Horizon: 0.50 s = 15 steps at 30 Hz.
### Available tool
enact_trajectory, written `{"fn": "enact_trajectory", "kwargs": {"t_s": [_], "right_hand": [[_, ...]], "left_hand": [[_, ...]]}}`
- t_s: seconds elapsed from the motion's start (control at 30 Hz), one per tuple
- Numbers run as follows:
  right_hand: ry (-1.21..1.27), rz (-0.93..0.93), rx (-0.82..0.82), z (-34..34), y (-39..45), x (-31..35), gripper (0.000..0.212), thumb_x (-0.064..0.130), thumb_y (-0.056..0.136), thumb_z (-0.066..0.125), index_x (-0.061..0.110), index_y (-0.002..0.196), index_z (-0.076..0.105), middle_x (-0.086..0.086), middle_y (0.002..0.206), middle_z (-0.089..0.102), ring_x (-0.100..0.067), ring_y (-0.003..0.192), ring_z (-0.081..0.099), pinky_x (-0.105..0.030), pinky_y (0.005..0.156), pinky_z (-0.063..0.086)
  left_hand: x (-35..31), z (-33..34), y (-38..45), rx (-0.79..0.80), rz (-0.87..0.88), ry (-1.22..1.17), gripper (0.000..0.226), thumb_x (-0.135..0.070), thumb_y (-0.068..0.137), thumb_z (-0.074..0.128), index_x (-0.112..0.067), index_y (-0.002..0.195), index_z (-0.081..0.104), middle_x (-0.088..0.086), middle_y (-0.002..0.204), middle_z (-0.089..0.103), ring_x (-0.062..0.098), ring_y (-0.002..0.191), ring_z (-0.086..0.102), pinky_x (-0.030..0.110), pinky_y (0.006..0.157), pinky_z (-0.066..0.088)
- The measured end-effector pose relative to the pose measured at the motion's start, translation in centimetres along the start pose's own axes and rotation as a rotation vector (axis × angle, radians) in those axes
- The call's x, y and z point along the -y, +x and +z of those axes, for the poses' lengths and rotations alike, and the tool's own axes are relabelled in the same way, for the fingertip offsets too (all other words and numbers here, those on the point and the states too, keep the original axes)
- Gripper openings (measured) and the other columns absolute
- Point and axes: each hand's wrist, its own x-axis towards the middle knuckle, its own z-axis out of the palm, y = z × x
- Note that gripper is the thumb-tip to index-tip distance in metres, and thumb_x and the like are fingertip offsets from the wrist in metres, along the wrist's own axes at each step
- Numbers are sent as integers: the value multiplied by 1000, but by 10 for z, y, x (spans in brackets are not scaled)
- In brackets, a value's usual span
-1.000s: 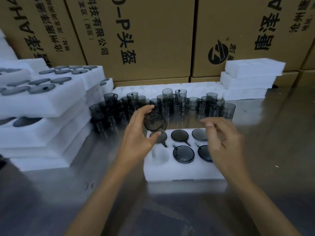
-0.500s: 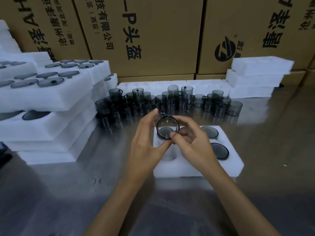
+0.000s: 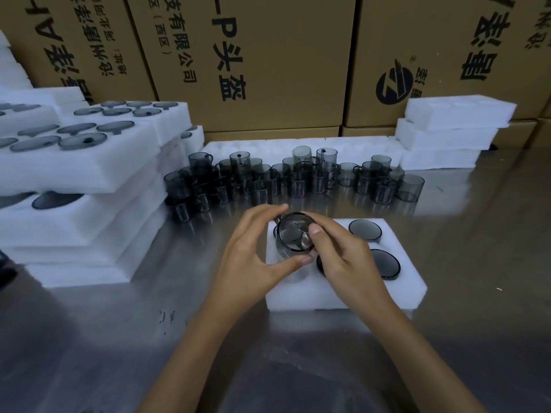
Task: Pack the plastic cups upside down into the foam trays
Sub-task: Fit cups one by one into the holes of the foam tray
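Over the near-left corner of the foam tray (image 3: pixel 343 296), both hands hold one smoky plastic cup (image 3: pixel 295 234) between them. The left hand (image 3: pixel 253 257) curls round the cup's left side, its thumb under the near edge and its fingers arched over the far edge. The right hand (image 3: pixel 340 254) pinches the cup from the right, thumb tip pressed on the dark round rim that faces the camera. The cup sits tilted just above the tray's near-left pocket; whether it touches the foam cannot be told, since the hands cover that spot. To the right of the held cup, the tray shows two upturned cups seated in its pockets, one at the far right (image 3: pixel 365 229) and one at the near right (image 3: pixel 386 263), and a third dark rim peeks out beneath the right hand. The tray lies flat on the shiny metal table (image 3: pixel 89 338). Beyond the tray, a loose crowd of cups (image 3: pixel 286 180) with handles stands on the table, mostly upright and packed close together. Left of the tray, well apart from it, rises a stack of filled trays (image 3: pixel 83 180), the round bottoms of cups showing in the top layers. Beyond the tray to the right sits a shorter stack of trays (image 3: pixel 453 132) with bare pockets on top, and a long low run of foam (image 3: pixel 268 147) lies behind the loose cups. Behind everything stands a wall of cardboard boxes (image 3: pixel 268 61) printed with black characters and a round logo.
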Motion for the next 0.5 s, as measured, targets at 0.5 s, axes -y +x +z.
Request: {"fn": "enact_trajectory", "kwargs": {"t_s": [0.5], "right_hand": [[-237, -17, 166, -6, -3, 1, 38, 59, 75, 75, 44, 108, 63, 24, 113, 61, 13, 113, 55, -3, 87, 38]], "left_hand": [[19, -16, -2, 286, -202, -65, 56, -45, 67, 78, -59, 118, 59, -33, 117, 66, -11, 116, 58, 22, 97, 45]]}}
